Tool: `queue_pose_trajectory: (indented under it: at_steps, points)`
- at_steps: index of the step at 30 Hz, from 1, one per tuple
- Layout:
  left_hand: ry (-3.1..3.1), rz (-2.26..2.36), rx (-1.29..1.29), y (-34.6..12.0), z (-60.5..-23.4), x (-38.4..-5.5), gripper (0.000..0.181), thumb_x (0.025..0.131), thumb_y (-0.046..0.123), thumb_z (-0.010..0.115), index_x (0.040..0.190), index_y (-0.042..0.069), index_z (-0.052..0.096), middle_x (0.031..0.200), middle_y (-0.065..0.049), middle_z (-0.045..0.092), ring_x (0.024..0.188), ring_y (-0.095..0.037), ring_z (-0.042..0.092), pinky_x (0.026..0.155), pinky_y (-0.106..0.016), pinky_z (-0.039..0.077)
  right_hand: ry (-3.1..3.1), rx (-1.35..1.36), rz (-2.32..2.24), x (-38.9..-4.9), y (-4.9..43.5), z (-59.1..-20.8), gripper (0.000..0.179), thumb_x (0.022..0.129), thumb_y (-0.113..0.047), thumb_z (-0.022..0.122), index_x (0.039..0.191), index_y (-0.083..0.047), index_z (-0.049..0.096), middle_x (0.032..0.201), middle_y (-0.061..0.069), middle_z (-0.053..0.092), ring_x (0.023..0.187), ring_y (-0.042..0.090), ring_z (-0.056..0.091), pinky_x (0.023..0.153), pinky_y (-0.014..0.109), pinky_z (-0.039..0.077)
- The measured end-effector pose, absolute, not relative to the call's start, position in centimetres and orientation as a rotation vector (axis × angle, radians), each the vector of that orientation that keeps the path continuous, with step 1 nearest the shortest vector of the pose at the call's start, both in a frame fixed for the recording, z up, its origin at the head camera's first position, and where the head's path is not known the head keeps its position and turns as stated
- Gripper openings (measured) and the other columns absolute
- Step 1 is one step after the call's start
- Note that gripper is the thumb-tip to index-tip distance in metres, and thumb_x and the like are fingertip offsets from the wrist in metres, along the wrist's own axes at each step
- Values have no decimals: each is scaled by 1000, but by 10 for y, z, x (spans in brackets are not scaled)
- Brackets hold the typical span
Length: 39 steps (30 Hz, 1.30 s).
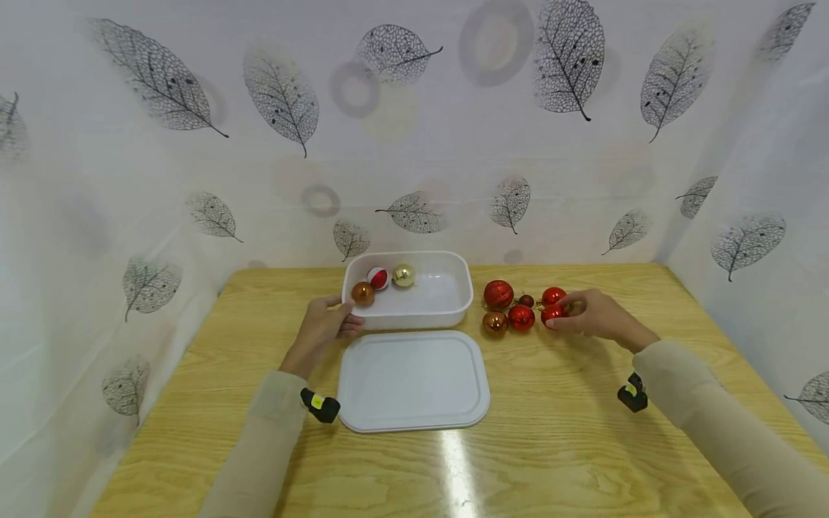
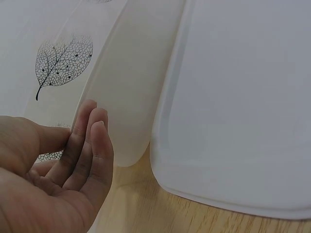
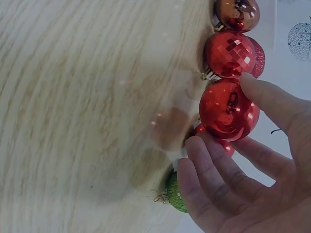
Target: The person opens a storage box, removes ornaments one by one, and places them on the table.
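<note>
My right hand [image 1: 592, 314] pinches a shiny red Christmas ball [image 3: 228, 110] between thumb and fingers. Close around it lie a faceted red ball [image 1: 521, 317], another red ball [image 1: 553, 296], a small dark red ball [image 1: 526, 301], a large red ball [image 1: 499, 294] and a copper ball [image 1: 495, 324]. A green glittery ball [image 3: 175, 192] shows partly behind my fingers in the right wrist view. With my left hand [image 1: 322, 325] I hold the front left corner of a white plastic box [image 1: 414, 319], thumb at its rim and fingers along the outer wall.
Inside the box are a copper ball [image 1: 363, 293], a red and white ball [image 1: 378, 278] and a gold ball [image 1: 404, 275]. A white lid [image 1: 414, 381] lies flat on the wooden table [image 1: 550, 432] just in front. Behind hangs a leaf-patterned curtain [image 1: 427, 158].
</note>
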<state>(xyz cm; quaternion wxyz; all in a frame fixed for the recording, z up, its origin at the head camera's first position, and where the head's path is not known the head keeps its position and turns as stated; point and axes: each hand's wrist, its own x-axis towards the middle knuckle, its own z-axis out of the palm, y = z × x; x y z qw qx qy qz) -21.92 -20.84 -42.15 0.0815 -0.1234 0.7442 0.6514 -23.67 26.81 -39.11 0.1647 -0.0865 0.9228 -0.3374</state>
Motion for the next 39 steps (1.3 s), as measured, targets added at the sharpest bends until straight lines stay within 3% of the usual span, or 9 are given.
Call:
queue_pose_trajectory:
  at_steps: [6, 20, 28, 32, 39]
  points:
    - [2214, 1970, -347, -209, -422, -219, 45, 108, 14, 51, 145, -11, 44, 85, -13, 73, 73, -16, 72, 71, -26, 63, 2651, -247, -918, -238, 269, -399, 69, 91, -36, 77, 133, 14, 54, 94, 14, 65, 78, 25, 64, 64, 38, 56]
    - [2207, 1966, -350, -207, -420, -219, 46, 108, 14, 51, 145, -11, 44, 86, -13, 73, 72, -15, 72, 71, -26, 63, 2693, -240, -809, -240, 269, -404, 71, 91, -41, 76, 132, 14, 56, 102, 17, 66, 85, 24, 59, 67, 32, 50]
    - [2209, 1967, -337, -208, -417, -217, 46, 108, 13, 51, 146, -10, 43, 87, -14, 73, 74, -16, 72, 71, -26, 63, 2694, -249, -808, -239, 269, -401, 73, 91, -42, 76, 133, 14, 55, 94, 14, 66, 80, 23, 58, 64, 32, 49]
    - [2213, 1966, -337, -208, -418, -217, 46, 108, 14, 50, 146, -11, 43, 88, -14, 73, 74, -16, 72, 71, -26, 63, 2662, -234, -847, -239, 269, -401, 73, 92, -41, 75, 135, 14, 53, 87, 13, 67, 74, 24, 61, 61, 34, 50]
    - [2209, 1969, -335, -209, -420, -217, 46, 108, 14, 51, 146, -10, 44, 89, -14, 73, 75, -17, 72, 73, -26, 63, 2624, -242, -906, -240, 271, -397, 69, 94, -40, 73, 136, 11, 54, 92, 17, 69, 77, 27, 66, 65, 41, 58]
